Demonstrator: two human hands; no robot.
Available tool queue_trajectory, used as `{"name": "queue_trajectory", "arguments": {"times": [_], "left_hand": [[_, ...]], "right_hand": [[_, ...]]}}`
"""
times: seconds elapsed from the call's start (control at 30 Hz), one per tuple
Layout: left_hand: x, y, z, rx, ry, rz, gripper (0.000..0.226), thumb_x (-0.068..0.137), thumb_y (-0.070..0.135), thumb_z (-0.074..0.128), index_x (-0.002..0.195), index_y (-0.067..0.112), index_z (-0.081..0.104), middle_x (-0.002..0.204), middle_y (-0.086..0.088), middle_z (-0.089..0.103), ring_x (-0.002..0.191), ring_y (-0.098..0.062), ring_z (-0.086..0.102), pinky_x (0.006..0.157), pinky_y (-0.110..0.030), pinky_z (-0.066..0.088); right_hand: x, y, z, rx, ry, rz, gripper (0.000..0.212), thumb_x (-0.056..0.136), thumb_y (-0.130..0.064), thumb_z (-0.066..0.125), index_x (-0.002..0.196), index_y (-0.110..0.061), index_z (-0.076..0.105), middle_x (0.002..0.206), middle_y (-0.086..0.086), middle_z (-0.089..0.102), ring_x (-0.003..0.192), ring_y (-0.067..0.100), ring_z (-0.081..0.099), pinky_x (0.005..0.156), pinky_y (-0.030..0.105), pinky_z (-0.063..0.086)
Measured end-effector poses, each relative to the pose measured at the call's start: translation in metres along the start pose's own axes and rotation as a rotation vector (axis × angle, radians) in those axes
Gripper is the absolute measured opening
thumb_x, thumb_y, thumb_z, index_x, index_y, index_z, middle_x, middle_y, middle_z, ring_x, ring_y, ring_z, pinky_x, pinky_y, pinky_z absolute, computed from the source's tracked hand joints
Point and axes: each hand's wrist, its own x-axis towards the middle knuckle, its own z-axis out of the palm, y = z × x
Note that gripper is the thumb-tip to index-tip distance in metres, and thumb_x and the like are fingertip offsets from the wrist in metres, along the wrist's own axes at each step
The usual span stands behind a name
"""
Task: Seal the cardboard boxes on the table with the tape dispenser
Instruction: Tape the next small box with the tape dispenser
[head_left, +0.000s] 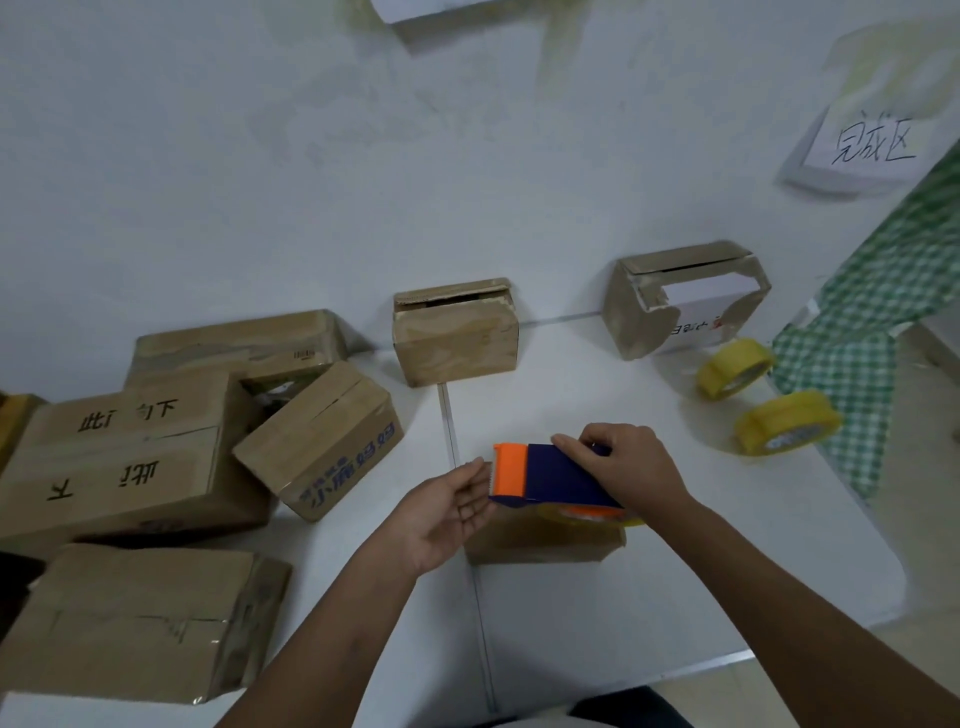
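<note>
Gripped from above by the right hand (631, 460), whose fingers are curled over its blue body, the tape dispenser (558, 480) is held over a small cardboard box (543, 540) lying on the white table (675, 597) near the front edge. The dispenser's orange cutter end is pointed toward the left hand (452, 512), which is held palm up with relaxed fingers just beside the serrated blade; whether a tape end is pinched there cannot be made out. A roll of yellowish tape is seen beneath the dispenser body.

Several cardboard boxes are piled at the left: a stack of large boxes (130, 467), a tilted box with blue print (324, 441) leaning against them, and a taped box (140, 623) nearest the viewer. Two more are stood against the wall: a plain brown box (457, 335) and a torn box (680, 299). Two yellow tape rolls (787, 428) are placed at the right, beside a green checked cloth (872, 332). A handwritten paper sign (872, 148) is fixed to the wall.
</note>
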Motion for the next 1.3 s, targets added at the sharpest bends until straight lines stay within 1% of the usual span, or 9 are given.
{"name": "queue_trajectory", "arguments": {"times": [0.13, 0.33, 0.6, 0.7, 0.8, 0.93, 1.03, 1.13, 1.3], "left_hand": [[0.0, 0.0, 0.003, 0.014, -0.028, 0.016, 0.034, 0.087, 0.024, 0.071, 0.117, 0.009, 0.066, 0.103, -0.01, 0.074, 0.089, -0.014, 0.072, 0.071, -0.025, 0.056], [0.003, -0.005, 0.007, 0.014, 0.014, 0.022, 0.027, 0.091, 0.019, 0.067, 0.116, 0.009, 0.065, 0.1, -0.011, 0.073, 0.086, -0.014, 0.069, 0.065, -0.023, 0.055], [0.002, 0.004, 0.001, 0.183, -0.064, -0.032, 0.029, 0.093, 0.005, 0.062, 0.121, 0.004, 0.063, 0.101, -0.013, 0.074, 0.088, -0.015, 0.071, 0.069, -0.024, 0.055], [0.001, 0.009, 0.002, 0.265, -0.091, -0.018, 0.026, 0.095, 0.003, 0.059, 0.121, 0.005, 0.063, 0.107, -0.014, 0.073, 0.096, -0.017, 0.071, 0.073, -0.024, 0.056], [0.002, 0.009, 0.006, 0.316, -0.024, 0.041, 0.019, 0.099, 0.007, 0.056, 0.115, 0.008, 0.065, 0.104, -0.012, 0.075, 0.098, -0.018, 0.072, 0.073, -0.025, 0.057], [0.003, 0.003, 0.012, 0.358, 0.058, 0.134, 0.016, 0.102, 0.01, 0.051, 0.106, 0.009, 0.067, 0.098, -0.01, 0.074, 0.088, -0.014, 0.071, 0.067, -0.022, 0.056], [0.004, -0.002, 0.015, 0.45, 0.113, 0.203, 0.02, 0.104, 0.012, 0.048, 0.11, 0.006, 0.066, 0.104, -0.014, 0.07, 0.093, -0.017, 0.068, 0.077, -0.028, 0.057], [0.004, 0.0, 0.013, 0.46, 0.15, 0.262, 0.022, 0.103, 0.012, 0.049, 0.11, 0.001, 0.066, 0.095, -0.016, 0.063, 0.092, -0.024, 0.059, 0.093, -0.039, 0.051], [0.003, 0.0, 0.007, 0.468, 0.185, 0.292, 0.022, 0.103, 0.014, 0.048, 0.109, 0.0, 0.065, 0.1, -0.018, 0.062, 0.096, -0.024, 0.061, 0.096, -0.04, 0.052]], "right_hand": [[0.002, 0.0, -0.002, -0.001, -0.015, 0.009, 0.04, 0.091, -0.06, 0.049, 0.09, -0.026, 0.068, 0.083, -0.008, 0.069, 0.075, 0.007, 0.062, 0.06, 0.018, 0.044], [0.002, 0.002, -0.002, 0.002, -0.049, 0.0, 0.037, 0.091, -0.061, 0.049, 0.094, -0.028, 0.066, 0.088, -0.01, 0.068, 0.077, 0.008, 0.063, 0.061, 0.016, 0.045], [0.004, 0.006, 0.001, -0.027, -0.06, -0.01, 0.042, 0.089, -0.064, 0.047, 0.094, -0.029, 0.069, 0.086, -0.012, 0.069, 0.075, 0.006, 0.063, 0.063, 0.017, 0.048], [0.004, 0.005, 0.0, -0.029, -0.064, -0.021, 0.042, 0.089, -0.064, 0.047, 0.093, -0.028, 0.069, 0.086, -0.012, 0.069, 0.075, 0.006, 0.062, 0.062, 0.016, 0.047], [0.005, 0.002, -0.002, -0.044, -0.099, -0.031, 0.039, 0.09, -0.064, 0.046, 0.092, -0.03, 0.067, 0.085, -0.013, 0.067, 0.076, 0.006, 0.062, 0.061, 0.015, 0.044], [0.007, -0.001, -0.006, -0.117, -0.117, -0.068, 0.038, 0.089, -0.067, 0.045, 0.084, -0.034, 0.063, 0.077, -0.018, 0.061, 0.072, 0.004, 0.06, 0.058, 0.017, 0.04], [0.011, -0.002, -0.01, -0.183, -0.128, -0.102, 0.039, 0.088, -0.07, 0.042, 0.081, -0.035, 0.06, 0.076, -0.016, 0.061, 0.07, 0.004, 0.059, 0.057, 0.019, 0.039], [0.013, 0.001, -0.016, -0.246, -0.141, -0.122, 0.038, 0.088, -0.07, 0.041, 0.082, -0.036, 0.057, 0.078, -0.015, 0.059, 0.071, 0.005, 0.057, 0.058, 0.019, 0.04], [0.013, -0.002, -0.011, -0.267, -0.131, -0.151, 0.038, 0.088, -0.069, 0.042, 0.079, -0.036, 0.056, 0.073, -0.016, 0.056, 0.067, 0.003, 0.054, 0.056, 0.017, 0.037]]}}
